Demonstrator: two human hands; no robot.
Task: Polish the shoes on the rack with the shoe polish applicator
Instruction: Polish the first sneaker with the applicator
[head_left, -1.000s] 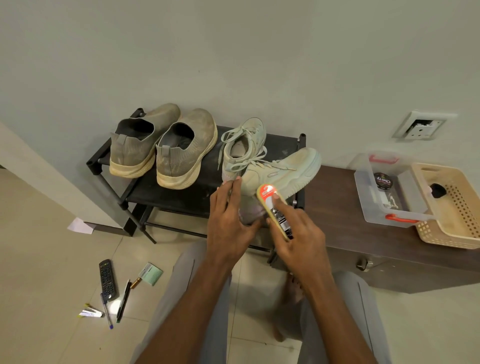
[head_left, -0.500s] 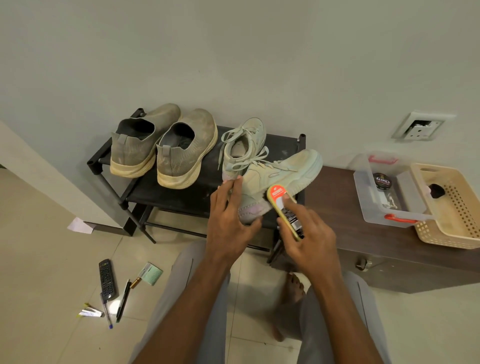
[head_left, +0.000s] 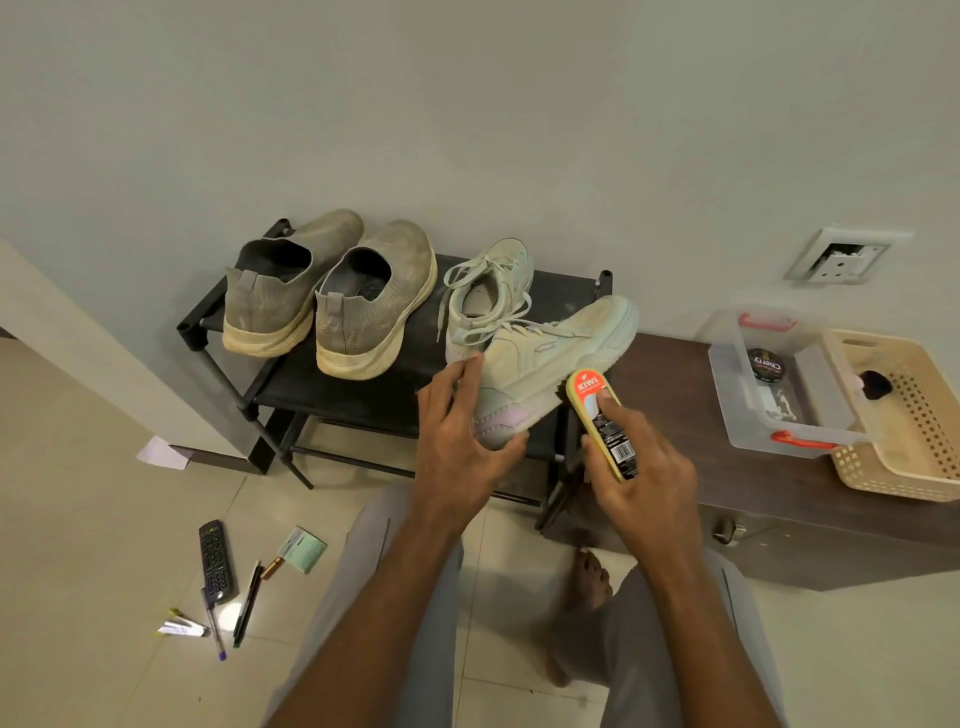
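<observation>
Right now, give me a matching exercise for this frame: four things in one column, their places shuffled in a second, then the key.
Things:
1. shoe polish applicator
2. remote control
3. polish tin
4. tan slip-on pair

Places:
A. in the clear plastic box
B. on the floor tiles
C. in the right hand
D. left part of the shoe rack

Pairs: 1-C, 2-B, 3-A, 4-D

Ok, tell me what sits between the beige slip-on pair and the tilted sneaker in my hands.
The other pale laced sneaker stands on the rack, between the slip-on pair and the tilted sneaker; the head view shows it.
</observation>
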